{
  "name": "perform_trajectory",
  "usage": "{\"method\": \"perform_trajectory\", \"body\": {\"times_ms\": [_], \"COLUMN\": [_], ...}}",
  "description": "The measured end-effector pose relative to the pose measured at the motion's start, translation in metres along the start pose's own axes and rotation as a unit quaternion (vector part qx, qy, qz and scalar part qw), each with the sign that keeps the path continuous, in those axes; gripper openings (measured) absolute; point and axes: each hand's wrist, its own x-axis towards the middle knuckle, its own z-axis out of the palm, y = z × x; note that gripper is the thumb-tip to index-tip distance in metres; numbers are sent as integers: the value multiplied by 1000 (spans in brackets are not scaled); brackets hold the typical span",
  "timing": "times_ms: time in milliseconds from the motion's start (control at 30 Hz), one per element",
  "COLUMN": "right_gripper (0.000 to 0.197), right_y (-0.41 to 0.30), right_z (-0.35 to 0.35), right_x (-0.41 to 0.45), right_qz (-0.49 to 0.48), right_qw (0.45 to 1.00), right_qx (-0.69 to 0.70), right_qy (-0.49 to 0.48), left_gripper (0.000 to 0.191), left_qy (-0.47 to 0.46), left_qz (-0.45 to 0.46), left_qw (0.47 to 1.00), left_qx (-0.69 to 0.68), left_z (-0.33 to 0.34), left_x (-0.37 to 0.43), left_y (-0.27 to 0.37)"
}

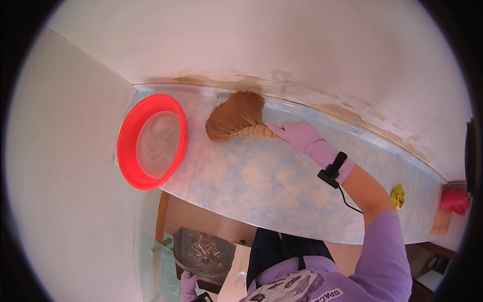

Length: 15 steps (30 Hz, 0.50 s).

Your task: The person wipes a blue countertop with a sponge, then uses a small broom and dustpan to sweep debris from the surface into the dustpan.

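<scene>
My right hand [300, 137], in a light purple glove, grips the bound neck of a straw hand broom [239, 115]. The broom's bristles fan out on the blue and beige mottled countertop, their tips at the foot of the wall. Low in the picture, my left hand [189, 285], gloved alike, holds a dark dustpan [203, 247] below the counter's front edge; pale bits of debris lie in it. To the broom's left, a red plastic basin [125, 151] with cloudy liquid stands at the end of the counter.
A crumpled yellow-green item [397, 196] lies on the counter's right part, beyond my right arm. At the far right is a pink-red container [454, 201]. Stained, peeling wall [351, 111] runs along the counter's back. A glass panel [154, 264] stands beside the dustpan.
</scene>
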Motion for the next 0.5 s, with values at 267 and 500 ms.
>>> {"method": "perform_trajectory", "body": {"times_ms": [267,500], "right_gripper": [63,67], "right_y": [11,2], "right_z": [0,-18], "right_x": [-46,-47], "right_qz": [21,30], "right_qw": [1000,999], "right_qx": [9,17], "right_qy": [-14,-26], "left_gripper": [31,32], "left_qy": [-15,-21], "left_qz": [-1,-4], "left_qw": [1000,1000], "left_qx": [-26,-20], "left_z": [2,4], "left_x": [-4,-7], "left_y": [5,13]}}
